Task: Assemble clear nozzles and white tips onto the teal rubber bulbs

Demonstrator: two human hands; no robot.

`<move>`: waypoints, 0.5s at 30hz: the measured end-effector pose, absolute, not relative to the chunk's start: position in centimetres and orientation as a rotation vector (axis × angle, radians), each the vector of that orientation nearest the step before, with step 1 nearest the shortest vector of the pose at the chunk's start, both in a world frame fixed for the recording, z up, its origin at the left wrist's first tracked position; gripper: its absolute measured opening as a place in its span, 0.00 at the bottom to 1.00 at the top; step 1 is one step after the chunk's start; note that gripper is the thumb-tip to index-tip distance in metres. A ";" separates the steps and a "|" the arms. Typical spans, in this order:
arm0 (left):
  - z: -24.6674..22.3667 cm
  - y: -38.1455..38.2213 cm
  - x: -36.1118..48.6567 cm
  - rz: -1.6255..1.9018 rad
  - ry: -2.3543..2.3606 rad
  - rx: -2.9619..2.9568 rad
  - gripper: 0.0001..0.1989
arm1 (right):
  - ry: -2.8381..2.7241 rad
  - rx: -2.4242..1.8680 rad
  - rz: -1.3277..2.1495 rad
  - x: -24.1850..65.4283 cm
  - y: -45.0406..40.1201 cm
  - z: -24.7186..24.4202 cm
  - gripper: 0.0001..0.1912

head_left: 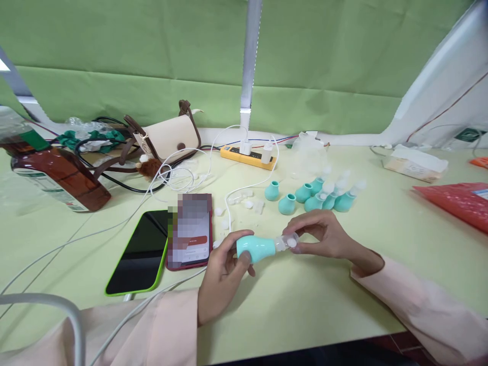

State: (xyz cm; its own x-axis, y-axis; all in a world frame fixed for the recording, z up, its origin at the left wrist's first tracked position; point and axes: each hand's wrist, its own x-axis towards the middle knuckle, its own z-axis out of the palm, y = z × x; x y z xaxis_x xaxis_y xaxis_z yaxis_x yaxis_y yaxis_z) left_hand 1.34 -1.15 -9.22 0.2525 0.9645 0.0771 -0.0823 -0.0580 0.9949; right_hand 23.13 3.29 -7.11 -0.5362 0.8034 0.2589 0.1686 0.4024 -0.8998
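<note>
My left hand [224,279] is closed round a turquoise squeeze bulb [257,248], held sideways above the table with its neck to the right. A clear plastic nozzle [281,244] sits at the bulb's neck. Thumb and fingers of my right hand [324,235] pinch the outer end of that nozzle, where a small whitish disc shows. Behind my right hand stand several more turquoise bulbs [286,204], some with open necks and some with clear tips fitted. Small clear plastic pieces [258,207] lie loose on the table just beyond my left hand.
Left of my hands lie a black-screened phone [139,254] and a red-cased phone [192,231]. White cables cross the table [297,315]. Further back are a cream handbag [168,137], a yellow power strip [247,158] and a brown bottle [61,175]. A red plastic package [453,203] lies right.
</note>
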 end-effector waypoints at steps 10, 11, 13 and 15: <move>-9.0 -1.4 1.3 1.031 0.839 1.149 0.13 | -2.005 -0.720 0.739 21.4 1.7 -8.4 0.12; -9.1 -1.3 1.3 1.013 0.848 1.135 0.12 | -2.014 -0.697 0.638 21.1 1.4 -8.4 0.13; -9.3 -1.1 1.4 0.983 0.876 1.118 0.11 | -2.034 -0.665 0.422 20.7 0.9 -8.6 0.15; -9.6 -0.9 1.5 0.960 0.915 1.116 0.10 | -2.094 -0.631 0.249 20.7 0.7 -8.7 0.17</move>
